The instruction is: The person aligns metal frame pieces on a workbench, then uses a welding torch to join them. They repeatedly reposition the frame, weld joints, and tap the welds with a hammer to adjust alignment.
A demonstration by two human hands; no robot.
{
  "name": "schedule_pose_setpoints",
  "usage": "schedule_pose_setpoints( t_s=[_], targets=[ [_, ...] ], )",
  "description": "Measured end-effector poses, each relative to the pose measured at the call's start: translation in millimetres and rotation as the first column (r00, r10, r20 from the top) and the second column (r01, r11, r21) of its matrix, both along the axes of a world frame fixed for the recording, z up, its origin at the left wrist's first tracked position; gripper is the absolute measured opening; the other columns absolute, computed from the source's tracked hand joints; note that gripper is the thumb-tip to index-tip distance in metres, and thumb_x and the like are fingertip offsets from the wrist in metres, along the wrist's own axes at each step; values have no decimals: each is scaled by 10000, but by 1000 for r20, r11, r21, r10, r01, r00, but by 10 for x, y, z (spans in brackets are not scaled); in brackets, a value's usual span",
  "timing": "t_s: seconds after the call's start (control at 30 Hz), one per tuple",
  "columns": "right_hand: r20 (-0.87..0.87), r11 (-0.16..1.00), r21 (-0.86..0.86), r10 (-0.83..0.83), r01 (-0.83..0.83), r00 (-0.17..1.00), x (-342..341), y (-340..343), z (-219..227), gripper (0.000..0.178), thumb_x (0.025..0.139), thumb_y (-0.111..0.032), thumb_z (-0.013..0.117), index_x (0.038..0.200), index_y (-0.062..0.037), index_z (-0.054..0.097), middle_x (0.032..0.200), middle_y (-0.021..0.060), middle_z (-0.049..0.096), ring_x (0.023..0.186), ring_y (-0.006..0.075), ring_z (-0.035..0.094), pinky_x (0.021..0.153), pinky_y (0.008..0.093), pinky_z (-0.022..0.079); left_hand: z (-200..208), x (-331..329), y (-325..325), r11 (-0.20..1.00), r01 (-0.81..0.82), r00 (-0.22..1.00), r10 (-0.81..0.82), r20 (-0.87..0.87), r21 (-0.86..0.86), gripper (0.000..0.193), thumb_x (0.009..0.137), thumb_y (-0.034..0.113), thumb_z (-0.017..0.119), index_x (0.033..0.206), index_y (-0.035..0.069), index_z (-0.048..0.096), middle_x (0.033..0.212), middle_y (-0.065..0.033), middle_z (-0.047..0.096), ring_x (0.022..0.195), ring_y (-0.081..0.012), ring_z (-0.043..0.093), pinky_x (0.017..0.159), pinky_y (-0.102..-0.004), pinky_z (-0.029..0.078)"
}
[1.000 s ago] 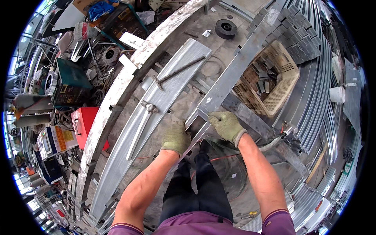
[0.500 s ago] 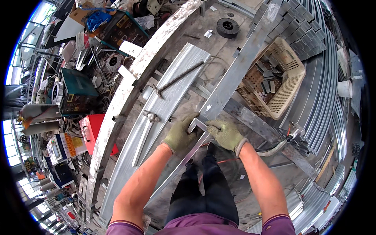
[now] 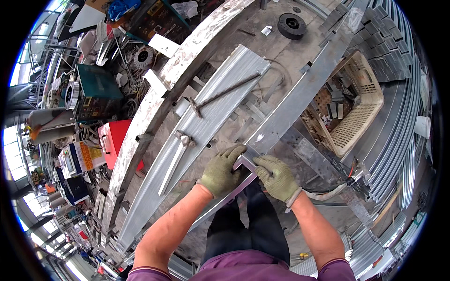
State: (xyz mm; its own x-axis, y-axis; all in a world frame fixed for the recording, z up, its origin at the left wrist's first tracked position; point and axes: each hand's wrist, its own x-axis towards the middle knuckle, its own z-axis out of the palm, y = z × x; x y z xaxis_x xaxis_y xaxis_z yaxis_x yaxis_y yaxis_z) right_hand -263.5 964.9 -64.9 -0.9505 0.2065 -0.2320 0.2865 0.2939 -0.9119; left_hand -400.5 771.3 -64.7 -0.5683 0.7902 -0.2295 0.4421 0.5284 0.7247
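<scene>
My left hand (image 3: pixel 221 172), in a green work glove, closes its fingers on a short bent metal piece (image 3: pixel 245 162). My right hand (image 3: pixel 277 178), gloved alike, grips the same piece from the other side. The piece sits at the near end of a long grey metal beam (image 3: pixel 293 105); whether it is joined to the beam cannot be made out. To the left, a wide galvanized channel (image 3: pixel 213 117) carries a hammer (image 3: pixel 180 147) with a pale handle and a rusty T-shaped rod (image 3: pixel 225 95).
A beige plastic crate (image 3: pixel 361 122) of metal offcuts stands right of the beam, near stacked grey tubes (image 3: pixel 384 47). A whitish curved beam (image 3: pixel 187 61) runs along the left. Beyond it are a red box (image 3: pixel 114 140) and a teal machine (image 3: pixel 98 91). A black wheel (image 3: pixel 291 25) lies far ahead.
The view has shifted, so the surroundings sit farther right and somewhat lower. Both hands keep hold of the bent metal piece at the beam's end.
</scene>
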Motion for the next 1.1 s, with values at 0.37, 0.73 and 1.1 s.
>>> schedule_pose_setpoints(
  t_s=[0.37,0.73,1.1],
  targets=[
    [15,996,-74,59,-58,998,-91,119,-53,307,976,-145,754,1217,45,770,1167,232,769,1086,376,746,953,417,598,65,16,22,988,-40,976,6,-216,-152,689,787,244,829,1430,68,654,1421,-194,685,1248,-435,667,1073,-508,536],
    [173,907,-403,207,-123,963,-34,329,-333,362,1031,-118,651,1358,14,731,1311,183,767,1153,235,726,1010,367,569,165,8,59,982,142,938,-93,-333,127,654,809,96,821,1438,179,663,1487,-267,618,1307,-473,644,1055,-534,546],
    [175,631,-438,-638,640,750,501,-582,-416,344,1026,19,614,1352,7,726,1208,121,790,1047,164,738,958,311,594,128,14,92,968,203,940,-152,-304,144,443,866,-13,695,1296,94,692,1353,-223,692,1205,-453,679,1021,-515,560]
  ],
)
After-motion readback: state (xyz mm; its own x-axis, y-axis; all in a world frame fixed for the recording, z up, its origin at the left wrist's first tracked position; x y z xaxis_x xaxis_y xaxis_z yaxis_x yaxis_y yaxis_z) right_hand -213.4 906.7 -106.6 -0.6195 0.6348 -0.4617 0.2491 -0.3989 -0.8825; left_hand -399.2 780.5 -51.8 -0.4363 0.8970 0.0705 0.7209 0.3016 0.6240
